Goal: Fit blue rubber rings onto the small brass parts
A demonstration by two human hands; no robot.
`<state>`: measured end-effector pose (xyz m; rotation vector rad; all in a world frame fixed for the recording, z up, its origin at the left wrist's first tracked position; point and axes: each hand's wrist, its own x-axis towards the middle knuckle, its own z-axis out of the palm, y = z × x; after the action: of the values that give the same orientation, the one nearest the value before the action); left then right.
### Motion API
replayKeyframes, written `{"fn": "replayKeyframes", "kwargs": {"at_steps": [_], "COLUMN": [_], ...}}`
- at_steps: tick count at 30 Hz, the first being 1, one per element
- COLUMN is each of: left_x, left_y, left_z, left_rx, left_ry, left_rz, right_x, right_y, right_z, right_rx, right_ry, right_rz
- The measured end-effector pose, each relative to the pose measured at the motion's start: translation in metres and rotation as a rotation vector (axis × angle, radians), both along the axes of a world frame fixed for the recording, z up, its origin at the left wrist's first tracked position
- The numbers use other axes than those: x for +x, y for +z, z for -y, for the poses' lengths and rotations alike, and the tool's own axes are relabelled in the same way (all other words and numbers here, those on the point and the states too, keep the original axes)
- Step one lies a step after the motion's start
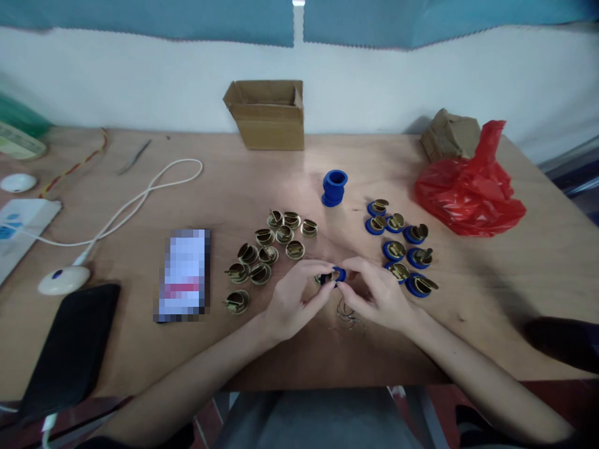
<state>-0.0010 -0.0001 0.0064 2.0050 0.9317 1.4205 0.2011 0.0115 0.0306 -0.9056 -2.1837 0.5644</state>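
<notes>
My left hand [294, 296] and my right hand [377, 293] meet low over the table, fingers pinched. Between the fingertips is a blue plastic ring [340, 274], gripped by my right hand. My left fingers hold a small round metal fitting against it, mostly hidden by them. Thin wire rings [347, 312] lie just below my hands. Left of them sit several round brass-coloured fittings with tilted flaps [268, 255]. To the right are several similar fittings set in blue rings [394, 250]. A stack of blue rings [333, 188] stands farther back.
At the back stands an open cardboard box [271, 128]. A red plastic bag [470, 196] and crumpled brown packaging [449, 136] are back right. A lit phone [183, 274], a black phone [70, 349] and a white cable [135, 199] lie on the left.
</notes>
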Motion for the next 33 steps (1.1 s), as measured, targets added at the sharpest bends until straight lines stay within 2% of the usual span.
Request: {"fn": "replayKeyframes", "kwargs": {"at_steps": [22,33], "left_x": [0.0004,0.0009], "left_y": [-0.0018,0.0024], "left_z": [-0.0011,0.0002], "left_rx": [0.014,0.011], "left_ry": [-0.008,-0.020], "left_rz": [-0.014,-0.019], "right_x": [-0.0003,-0.0005], "right_y": [-0.0017,-0.0001], "right_z": [0.0006,0.0010], "right_rx": [-0.005,0.034], "right_ry": [0.037,0.027], "right_rz": [0.000,-0.007]}}
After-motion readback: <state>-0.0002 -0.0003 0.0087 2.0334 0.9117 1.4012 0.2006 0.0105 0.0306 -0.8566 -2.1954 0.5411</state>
